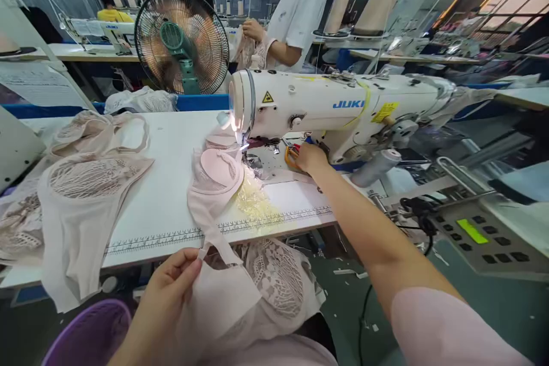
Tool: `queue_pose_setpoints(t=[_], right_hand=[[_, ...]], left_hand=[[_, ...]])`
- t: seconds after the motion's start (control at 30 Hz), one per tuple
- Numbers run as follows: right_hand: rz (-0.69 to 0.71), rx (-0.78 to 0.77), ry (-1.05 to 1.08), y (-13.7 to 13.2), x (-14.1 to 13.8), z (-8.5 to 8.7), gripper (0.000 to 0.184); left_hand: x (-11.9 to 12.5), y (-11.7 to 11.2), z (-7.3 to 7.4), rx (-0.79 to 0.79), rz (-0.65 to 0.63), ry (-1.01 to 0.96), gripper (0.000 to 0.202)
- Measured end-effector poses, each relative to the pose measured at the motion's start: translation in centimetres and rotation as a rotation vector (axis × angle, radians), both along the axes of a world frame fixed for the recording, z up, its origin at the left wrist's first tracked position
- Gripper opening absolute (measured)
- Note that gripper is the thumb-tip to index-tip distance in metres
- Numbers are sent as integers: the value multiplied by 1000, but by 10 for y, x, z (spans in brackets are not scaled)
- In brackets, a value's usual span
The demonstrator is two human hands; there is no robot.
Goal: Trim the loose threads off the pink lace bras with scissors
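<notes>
My left hand (178, 277) pinches the edge of a pale pink bra (217, 174) between thumb and fingertips. One moulded cup of it lies on the table by the needle, and a lace cup hangs over my lap. Under the arm of the white sewing machine (295, 100), my right hand (312, 158) has its fingers closed at the orange handle of a pair of scissors (291, 157). The scissors' blades are mostly hidden. A small heap of clear yellowish plastic bits (255, 197) lies just in front of the needle area.
More beige lace bras (86, 183) are piled at the table's left, over its edge. A ruler strip (158, 238) runs along the front. A purple basket (90, 334) stands below left, a control panel (484, 234) at right. Behind are a fan (182, 40) and a person in white (295, 11).
</notes>
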State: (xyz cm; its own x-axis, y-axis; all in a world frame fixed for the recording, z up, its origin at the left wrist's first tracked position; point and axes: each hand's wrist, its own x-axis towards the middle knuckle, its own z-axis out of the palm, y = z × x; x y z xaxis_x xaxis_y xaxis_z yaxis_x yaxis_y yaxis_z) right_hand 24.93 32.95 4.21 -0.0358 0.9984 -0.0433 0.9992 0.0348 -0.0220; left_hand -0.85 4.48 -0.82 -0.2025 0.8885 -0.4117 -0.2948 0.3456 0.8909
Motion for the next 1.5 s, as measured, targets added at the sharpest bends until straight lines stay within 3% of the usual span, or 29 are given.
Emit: queue_pose_setpoints(t=[0.13, 0.27, 0.37, 0.43, 0.5, 0.6, 0.67, 1.17, 1.5], right_hand=[[-4, 64, 11, -26, 16, 6, 34], [120, -22, 100, -97, 54, 10, 27], [527, -306, 642, -159, 63, 1, 51], [805, -483, 815, -192, 49, -13, 71], [963, -587, 819, -211, 25, -31, 74], [972, -693, 652, -218, -7, -53, 69], [947, -726, 566, -217, -17, -58, 64], [899, -779, 471, -216, -42, -40, 54], [898, -842, 577, -216, -41, -47, 52]], left_hand=[[-2, -1, -3, -19, -1, -23, 34], [-5, -1, -4, -43, -35, 1, 36], [-4, -2, -6, -63, -73, 2, 38], [-2, -2, -6, -66, -110, 8, 39], [0, -2, -6, -69, -136, 26, 38], [1, -5, -5, -72, -145, 50, 38], [0, -7, -5, -71, -149, 49, 38], [-9, -23, -3, -84, -93, 68, 39], [-10, -25, 7, -71, -121, 92, 37]])
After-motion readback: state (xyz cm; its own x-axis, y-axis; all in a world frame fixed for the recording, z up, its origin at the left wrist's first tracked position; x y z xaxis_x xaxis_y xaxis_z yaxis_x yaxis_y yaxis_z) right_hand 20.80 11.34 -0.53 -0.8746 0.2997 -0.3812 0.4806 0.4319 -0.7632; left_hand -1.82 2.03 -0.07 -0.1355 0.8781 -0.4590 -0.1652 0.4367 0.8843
